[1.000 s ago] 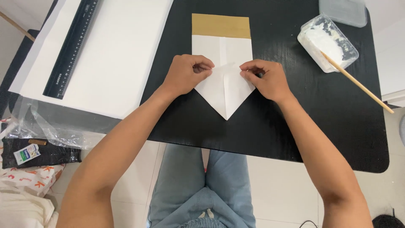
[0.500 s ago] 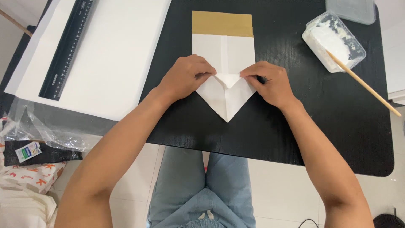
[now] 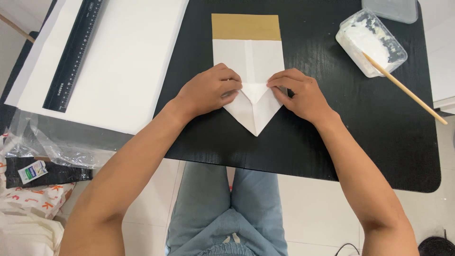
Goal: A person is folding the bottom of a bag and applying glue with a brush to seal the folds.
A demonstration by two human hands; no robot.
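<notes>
A white paper [image 3: 251, 59] with a gold band along its far edge lies on the black table [image 3: 332, 123]. Its near end is folded into a point aimed at me, and a small triangular flap is folded at the centre. My left hand [image 3: 208, 90] presses down on the left folded side, fingertips at the flap. On the right folded side rests my right hand [image 3: 301, 92], its fingers pinching the paper's edge next to the flap.
A large white sheet [image 3: 118, 61] with a black ruler [image 3: 73, 54] on it lies at the left. A clear plastic tub of white paste [image 3: 369, 40] with a wooden stick [image 3: 403, 87] stands at the back right. Crumpled plastic wrap [image 3: 47, 142] lies at the left edge.
Both hands have shifted slightly on the paper, and a small triangular flap has appeared between the fingertips at the centre of the fold.
</notes>
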